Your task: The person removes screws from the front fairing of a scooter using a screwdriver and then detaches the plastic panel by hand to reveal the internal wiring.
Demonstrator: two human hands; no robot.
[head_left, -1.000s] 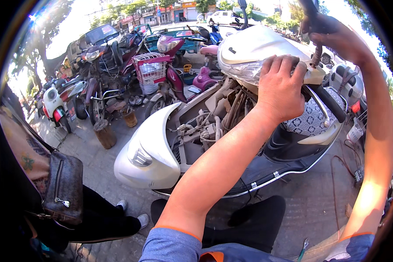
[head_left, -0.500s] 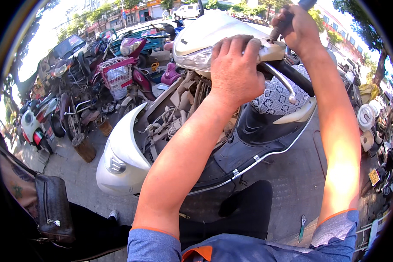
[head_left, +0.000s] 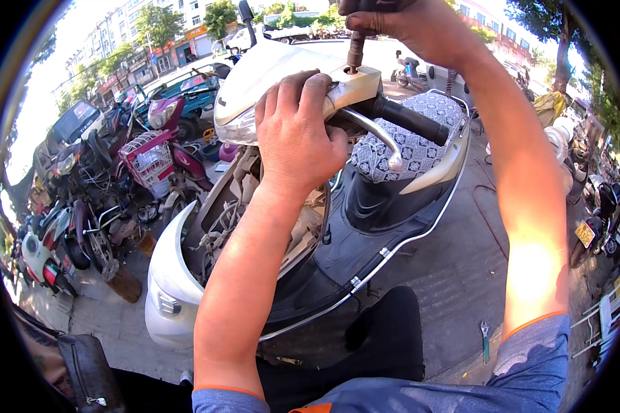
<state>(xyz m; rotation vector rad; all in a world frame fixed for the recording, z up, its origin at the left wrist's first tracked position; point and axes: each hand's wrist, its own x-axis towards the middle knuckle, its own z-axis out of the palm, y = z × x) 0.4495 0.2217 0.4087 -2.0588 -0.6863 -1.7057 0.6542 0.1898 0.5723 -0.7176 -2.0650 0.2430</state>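
My left hand [head_left: 297, 134] grips the rear edge of the white handlebar cover [head_left: 272, 65] of a scooter, fingers bent over its top. Above the cover's right end, my right hand [head_left: 420, 27] is closed round a dark rod-like part [head_left: 355, 51]. This part stands upright, its lower end in a hole in the cover; its top is cut off by the picture's edge, so I cannot tell its kind. Just below are the brake lever [head_left: 382, 134] and black handgrip [head_left: 413, 122]. The white front panel [head_left: 172, 275] surrounds bare wiring [head_left: 220, 217].
A patterned cover wraps the seat [head_left: 406, 138]. An adjustable wrench [head_left: 486, 342] lies on the paving at lower right. Parked scooters [head_left: 45, 255] and a pink one with a basket [head_left: 148, 158] crowd the left. A person with a dark bag [head_left: 89, 368] is at lower left.
The view has shifted, and the scooter sits further left in it. The part in my right hand has gone from slanted to upright. My left hand keeps its hold on the cover.
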